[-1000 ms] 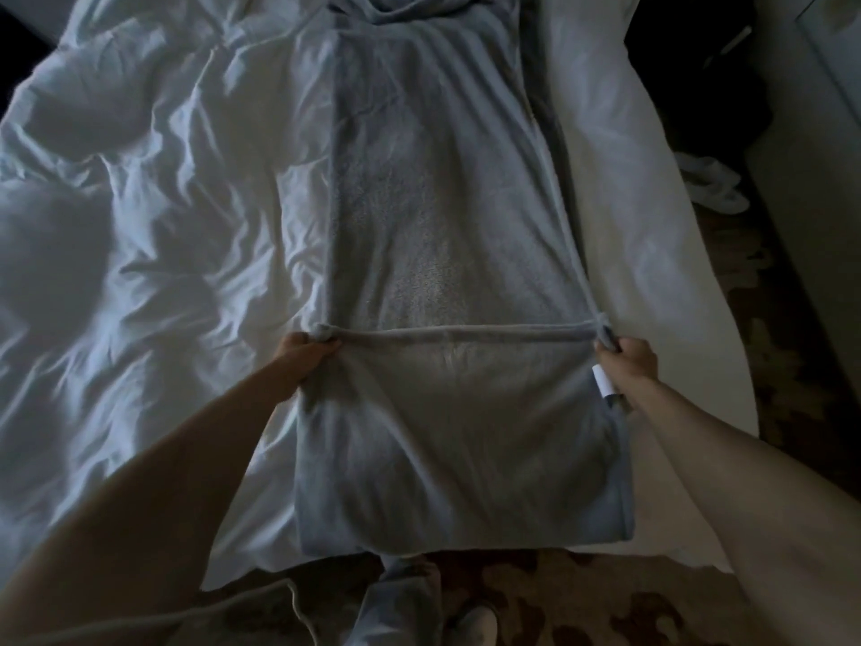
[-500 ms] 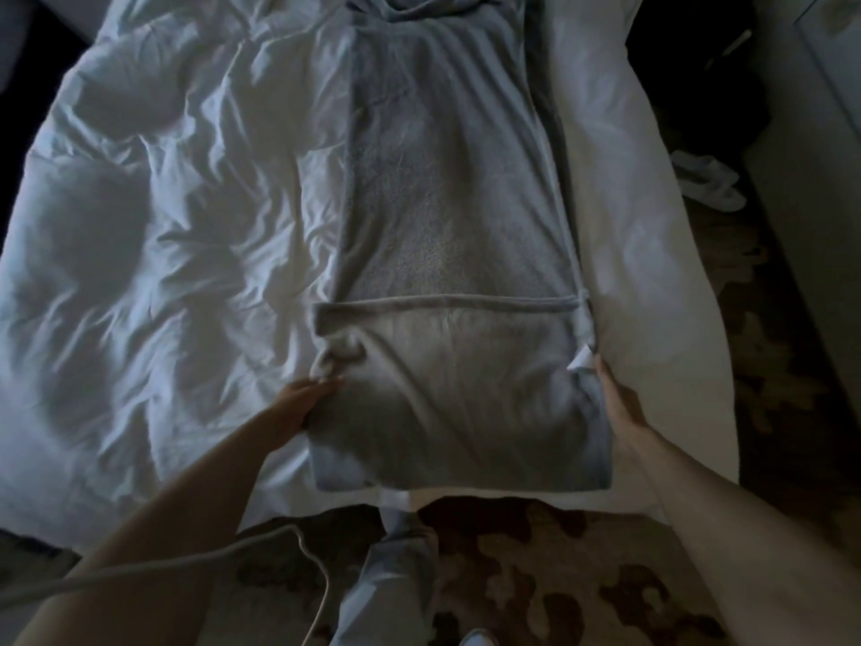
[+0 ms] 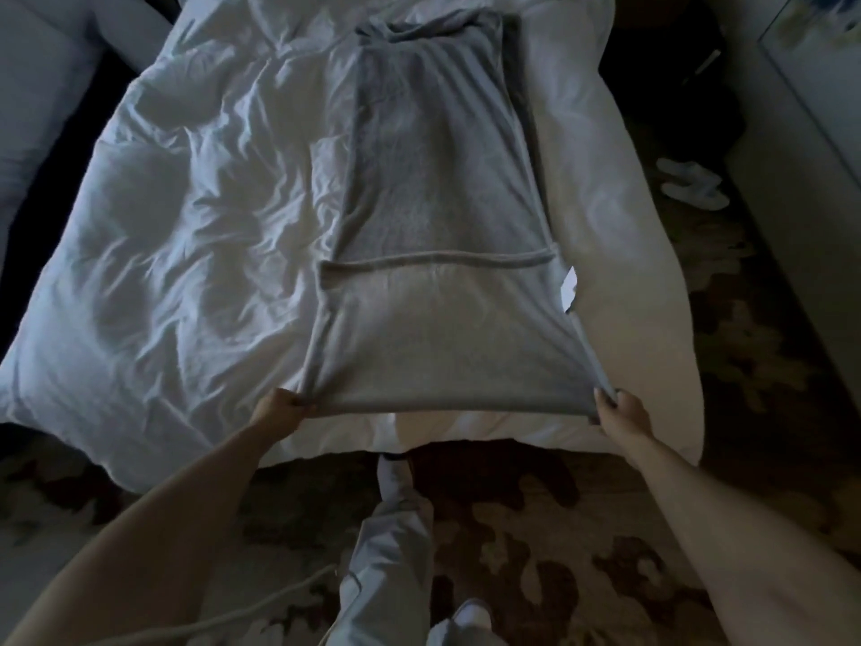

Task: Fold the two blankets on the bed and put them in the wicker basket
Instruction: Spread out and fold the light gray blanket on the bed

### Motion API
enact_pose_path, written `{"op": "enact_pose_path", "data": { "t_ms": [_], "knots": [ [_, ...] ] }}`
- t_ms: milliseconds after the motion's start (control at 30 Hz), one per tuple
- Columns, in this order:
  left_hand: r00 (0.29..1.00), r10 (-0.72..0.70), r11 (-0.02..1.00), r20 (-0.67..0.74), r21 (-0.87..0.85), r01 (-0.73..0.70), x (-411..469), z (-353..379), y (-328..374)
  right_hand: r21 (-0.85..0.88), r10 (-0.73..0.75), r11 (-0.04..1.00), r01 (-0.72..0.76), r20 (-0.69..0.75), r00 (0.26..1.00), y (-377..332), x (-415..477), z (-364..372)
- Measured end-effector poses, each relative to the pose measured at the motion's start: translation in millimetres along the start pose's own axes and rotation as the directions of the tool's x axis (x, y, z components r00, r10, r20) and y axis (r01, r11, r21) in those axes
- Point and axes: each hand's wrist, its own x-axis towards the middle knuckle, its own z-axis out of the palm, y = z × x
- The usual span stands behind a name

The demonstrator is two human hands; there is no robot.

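The grey blanket point(image 3: 433, 188) lies as a long strip down the right half of the bed point(image 3: 177, 254), running from the foot edge toward the head; its near end is doubled over on itself, the hem of that flap crossing the strip from side to side. The left hand point(image 3: 279, 405) has its fingers curled round the near left corner, and the right hand point(image 3: 622, 412) pinches the near right corner, so both are closed on cloth; the edge between them is drawn fairly taut and raised just off the foot edge of the bed. A small white tag point(image 3: 569, 291) sticks out of the blanket's right side, just beyond the flap's hem.

By the look of it this is soft, limp fleece (light, not slippery, nothing to break); it should sag wherever it is unsupported and crease wherever it is laid, so I judge the corners the right place to hold, with every layer caught in each pinch, or the lower layers may slide and spoil the fold. Carrying the held edge up the strip toward the head end would shorten it again.

The wicker basket is not in view, so what it holds cannot be told; nor can I make out a second blanket among the rumpled white bedding. A pair of pale slippers point(image 3: 694, 186) lies on the patterned carpet point(image 3: 536, 529) off the bed's right edge.
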Motion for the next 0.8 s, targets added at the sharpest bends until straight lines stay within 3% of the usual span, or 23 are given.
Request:
{"op": "enact_pose_path", "data": {
  "t_ms": [67,133,300,400,500,667,800],
  "knots": [
    [0.999,0.043,0.986,0.003,0.163,-0.043,-10,-2,0,-0.058,0.011,0.998,-0.01,0.018,1.0,7,-6,-8],
    [0.999,0.034,0.981,0.034,0.188,-0.04,-14,-3,1,-0.06,0.034,0.998,-0.03,0.067,0.997,10,-9,-10],
    [0.994,-0.073,0.996,0.084,0.052,0.069,-3,-6,16,-0.111,0.07,0.992,-0.06,0.089,0.994,-9,2,-5],
    [1.0,0.004,1.0,-0.016,0.031,-0.003,14,-9,39,-0.155,0.043,0.987,-0.041,0.012,0.999,-36,10,-2],
    [0.989,0.134,0.979,-0.062,0.161,-0.122,38,-18,69,-0.219,-0.028,0.976,0.012,-0.071,0.997,-73,18,1],
    [0.918,0.383,0.857,-0.106,0.411,-0.31,91,-35,126,-0.269,-0.225,0.945,0.188,-0.115,0.967,-136,50,15],
    [0.854,0.515,0.639,0.077,0.63,-0.442,141,-43,161,-0.483,-0.44,0.808,0.338,-0.113,0.891,-175,94,25]
  ]
}}
